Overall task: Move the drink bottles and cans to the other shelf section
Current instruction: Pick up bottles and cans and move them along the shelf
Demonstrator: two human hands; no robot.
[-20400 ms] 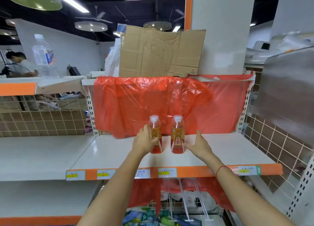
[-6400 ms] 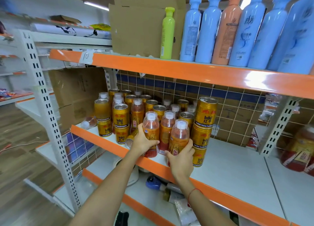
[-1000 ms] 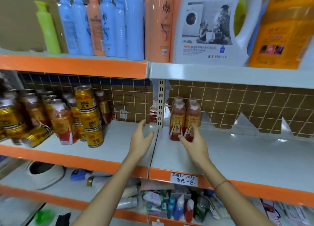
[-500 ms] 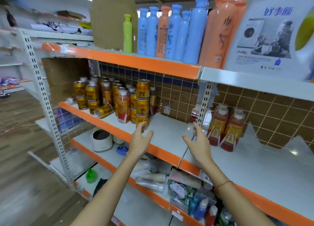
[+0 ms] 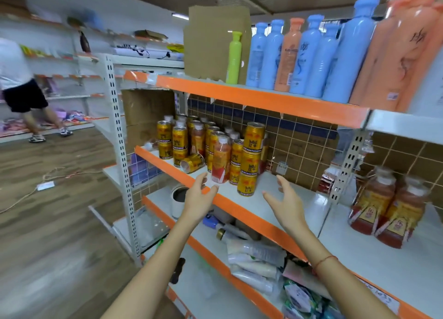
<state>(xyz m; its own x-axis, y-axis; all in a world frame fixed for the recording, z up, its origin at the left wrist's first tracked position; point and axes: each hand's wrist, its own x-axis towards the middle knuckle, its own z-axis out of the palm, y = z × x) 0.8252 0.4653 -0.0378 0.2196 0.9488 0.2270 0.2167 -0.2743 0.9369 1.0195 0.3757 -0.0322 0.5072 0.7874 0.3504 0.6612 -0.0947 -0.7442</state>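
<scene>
Several gold drink cans (image 5: 250, 159) and orange drink bottles (image 5: 221, 160) crowd the left shelf section (image 5: 266, 200); one can (image 5: 191, 162) lies on its side. Several orange bottles (image 5: 381, 204) stand on the right shelf section (image 5: 383, 254). My left hand (image 5: 199, 198) is open at the shelf's orange edge, just below the front bottle. My right hand (image 5: 285, 204) is open over the bare shelf, right of the stacked cans. Neither hand holds anything.
Blue, peach and green bottles (image 5: 309, 57) and a cardboard sheet (image 5: 215, 43) fill the shelf above. The lower shelf holds tubes and packets (image 5: 254, 254). A white upright post (image 5: 119, 150) bounds the left. A person (image 5: 21, 88) stands far left on the wooden floor.
My view has swung left from the right section toward the cans. Both hands, empty since setting the bottles down, have moved left with it and now sit close to the front bottle and stacked cans.
</scene>
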